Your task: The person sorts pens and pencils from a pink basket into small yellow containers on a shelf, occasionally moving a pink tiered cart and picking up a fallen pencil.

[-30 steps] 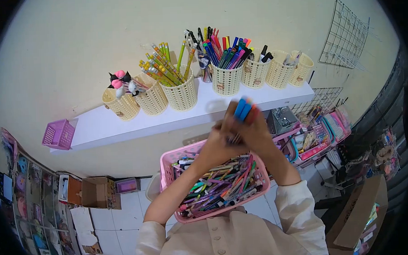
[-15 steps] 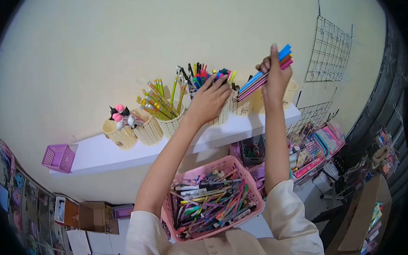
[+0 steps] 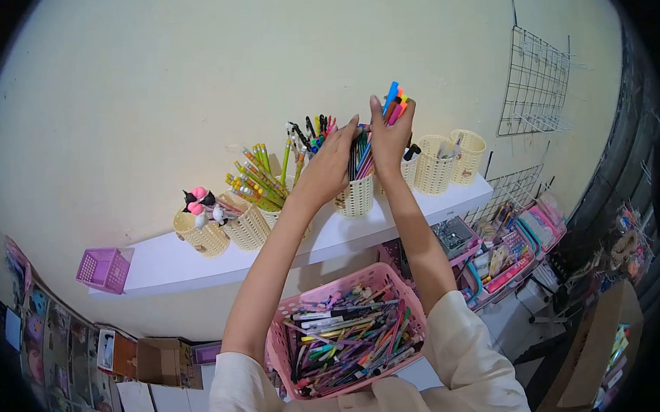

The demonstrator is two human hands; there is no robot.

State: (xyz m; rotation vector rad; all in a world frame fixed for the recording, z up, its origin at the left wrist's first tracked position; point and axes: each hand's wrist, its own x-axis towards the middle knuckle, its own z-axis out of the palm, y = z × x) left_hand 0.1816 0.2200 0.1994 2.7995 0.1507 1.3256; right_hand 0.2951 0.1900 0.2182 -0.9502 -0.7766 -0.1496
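Note:
My right hand (image 3: 392,135) is closed around a bundle of colored felt-tip pens (image 3: 394,104) with blue, orange, yellow and magenta ends. Their lower ends point down into a cream woven cup (image 3: 355,199) on the white shelf. Against the left side of that cup's pens rests my left hand (image 3: 327,169), fingers stretched upward and partly hiding the pens. Left of it stand a cup of yellow-green pencils (image 3: 259,176) and pens with black and pink tops (image 3: 315,129).
More cream cups (image 3: 435,168) line the white shelf (image 3: 163,257), whose left end carries a purple basket (image 3: 104,271). Below, a pink basket (image 3: 279,348) is heaped with pens and pencils. Wire racks (image 3: 534,79) hang at right; cardboard boxes (image 3: 160,361) lie at lower left.
My right hand has moved left and lowered the felt-tip pens into the cup. My left hand has shifted slightly to the cup's left side, its fingers now pointing upward.

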